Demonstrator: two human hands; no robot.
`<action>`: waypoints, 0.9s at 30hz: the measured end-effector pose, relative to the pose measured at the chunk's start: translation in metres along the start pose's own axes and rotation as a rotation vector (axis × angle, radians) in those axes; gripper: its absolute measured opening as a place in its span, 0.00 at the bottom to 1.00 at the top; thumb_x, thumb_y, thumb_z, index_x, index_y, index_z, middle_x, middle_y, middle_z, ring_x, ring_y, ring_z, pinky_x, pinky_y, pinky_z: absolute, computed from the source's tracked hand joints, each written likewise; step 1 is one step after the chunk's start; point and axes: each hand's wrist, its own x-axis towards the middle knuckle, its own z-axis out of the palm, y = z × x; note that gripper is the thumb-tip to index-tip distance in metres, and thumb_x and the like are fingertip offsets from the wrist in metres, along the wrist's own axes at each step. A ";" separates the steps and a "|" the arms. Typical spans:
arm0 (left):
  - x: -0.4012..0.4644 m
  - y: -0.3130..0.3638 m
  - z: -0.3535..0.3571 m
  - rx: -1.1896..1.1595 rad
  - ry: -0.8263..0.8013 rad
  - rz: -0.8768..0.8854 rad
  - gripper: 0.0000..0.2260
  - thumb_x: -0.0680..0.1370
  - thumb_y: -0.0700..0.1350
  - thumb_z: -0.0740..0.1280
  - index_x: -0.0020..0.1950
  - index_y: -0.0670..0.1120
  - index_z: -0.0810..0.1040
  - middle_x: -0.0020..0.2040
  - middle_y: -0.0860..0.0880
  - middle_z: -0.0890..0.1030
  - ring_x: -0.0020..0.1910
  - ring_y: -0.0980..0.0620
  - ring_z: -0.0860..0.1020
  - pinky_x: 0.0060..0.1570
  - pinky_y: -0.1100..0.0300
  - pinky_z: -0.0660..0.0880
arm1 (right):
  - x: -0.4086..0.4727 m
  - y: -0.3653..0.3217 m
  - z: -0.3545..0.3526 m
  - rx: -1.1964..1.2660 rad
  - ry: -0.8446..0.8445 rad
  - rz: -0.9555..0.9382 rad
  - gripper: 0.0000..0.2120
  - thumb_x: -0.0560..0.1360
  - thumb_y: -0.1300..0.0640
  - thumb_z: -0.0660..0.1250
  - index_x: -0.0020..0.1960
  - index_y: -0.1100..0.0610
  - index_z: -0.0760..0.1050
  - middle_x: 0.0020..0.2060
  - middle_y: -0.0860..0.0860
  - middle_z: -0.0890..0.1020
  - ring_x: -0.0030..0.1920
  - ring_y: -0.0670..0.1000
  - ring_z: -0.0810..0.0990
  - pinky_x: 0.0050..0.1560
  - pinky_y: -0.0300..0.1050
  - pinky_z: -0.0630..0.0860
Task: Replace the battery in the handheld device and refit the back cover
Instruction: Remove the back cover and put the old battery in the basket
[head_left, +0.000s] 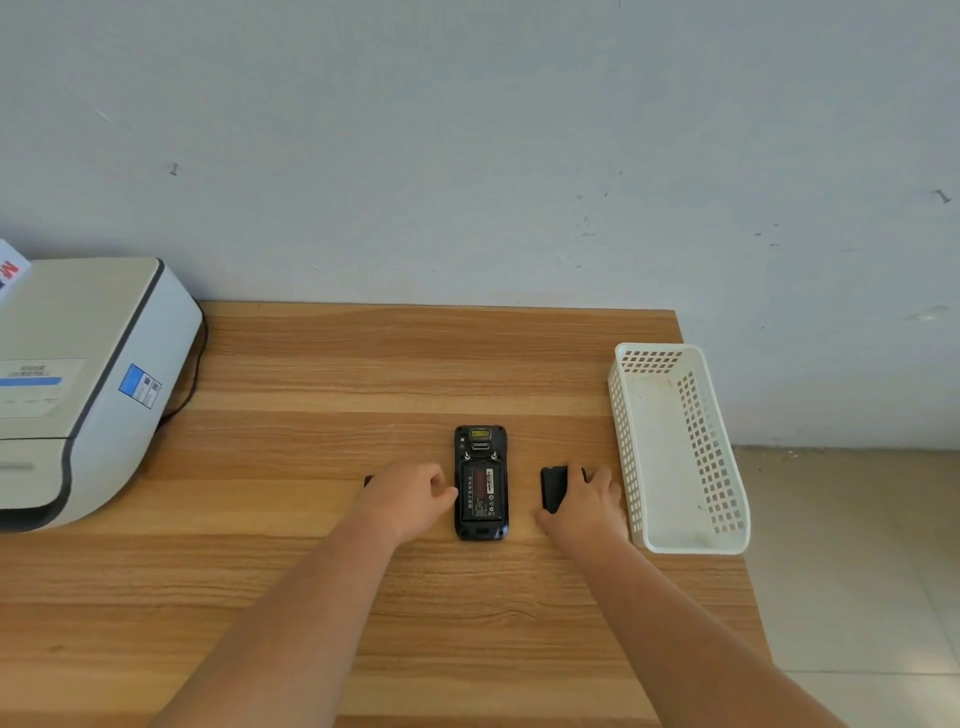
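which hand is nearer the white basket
Right. The right hand rests on a black part, just beside the white basket. The left hand is on the far side of the handheld device, touching its left edge.

Office-like room, printer (78, 384) on wood-grain desk (363, 597), bare grey wall (467, 130), tiled floor (857, 571)

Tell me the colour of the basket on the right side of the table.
White: the basket with its grid of small holes, seen in the head view.
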 end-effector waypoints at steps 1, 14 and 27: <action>0.000 0.001 0.001 -0.008 0.001 0.003 0.12 0.79 0.58 0.62 0.56 0.52 0.78 0.48 0.56 0.78 0.44 0.58 0.76 0.44 0.60 0.76 | 0.000 0.000 -0.001 0.000 -0.001 0.003 0.38 0.71 0.41 0.68 0.73 0.52 0.55 0.65 0.57 0.62 0.64 0.58 0.65 0.58 0.52 0.73; -0.009 -0.008 -0.004 -0.030 0.017 -0.020 0.08 0.79 0.55 0.63 0.45 0.52 0.76 0.40 0.54 0.78 0.39 0.56 0.77 0.39 0.60 0.75 | -0.002 -0.041 -0.014 -0.223 0.030 -0.710 0.26 0.77 0.47 0.64 0.72 0.50 0.65 0.68 0.50 0.67 0.68 0.54 0.64 0.68 0.53 0.67; -0.019 -0.027 0.004 -0.032 0.024 0.009 0.12 0.79 0.54 0.63 0.47 0.48 0.79 0.44 0.52 0.79 0.43 0.52 0.78 0.46 0.54 0.78 | -0.006 -0.052 0.006 -0.286 -0.010 -0.696 0.26 0.76 0.52 0.65 0.73 0.53 0.64 0.71 0.52 0.62 0.69 0.55 0.62 0.64 0.51 0.71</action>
